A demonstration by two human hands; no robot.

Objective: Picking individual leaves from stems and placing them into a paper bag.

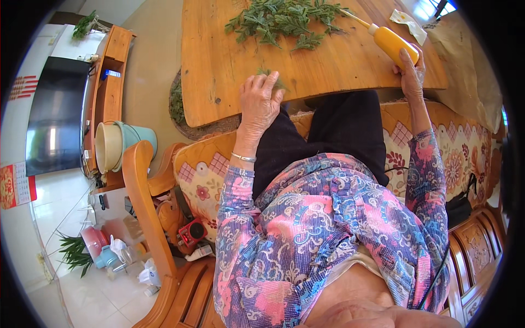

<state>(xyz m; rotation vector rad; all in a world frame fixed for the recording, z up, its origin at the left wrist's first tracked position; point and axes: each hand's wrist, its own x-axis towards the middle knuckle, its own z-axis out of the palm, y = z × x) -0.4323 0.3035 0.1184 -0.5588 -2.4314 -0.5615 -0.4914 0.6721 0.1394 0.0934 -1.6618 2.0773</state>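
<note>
Resting at the near edge of the warm-brown wooden table (pixel 229 65), the left hand (pixel 260 101) lies palm down over 1 small green leafy sprig (pixel 268 72), whose tips show just past the fingertips. Its grip looks loosely curled over the sprig rather than pinched on it; whether the fingers actually clasp the stem cannot be told from above. The right hand (pixel 411 74) is at the table's right near edge, its fingers wrapped closed around the lower end of a yellow plastic squeeze bottle with a long thin nozzle (pixel 389 42), which lies tilted with the nozzle pointing far and left toward the greens.

Farther across the table sits the main heap of loose green leafy stems (pixel 284 19), well apart from the single sprig. A crumpled pale wrapper (pixel 409 23) lies just beyond the bottle.

To handle the sprig well, I would judge it best to pin it lightly with the fingertips, not the whole palm, so the leaves are not bruised, and to keep the bottle's nozzle aimed away from the heap until it is wanted. The sprig is close to the edge, so sliding it a little farther in would keep it from dropping onto the dark lap (pixel 328 136) below.
</note>
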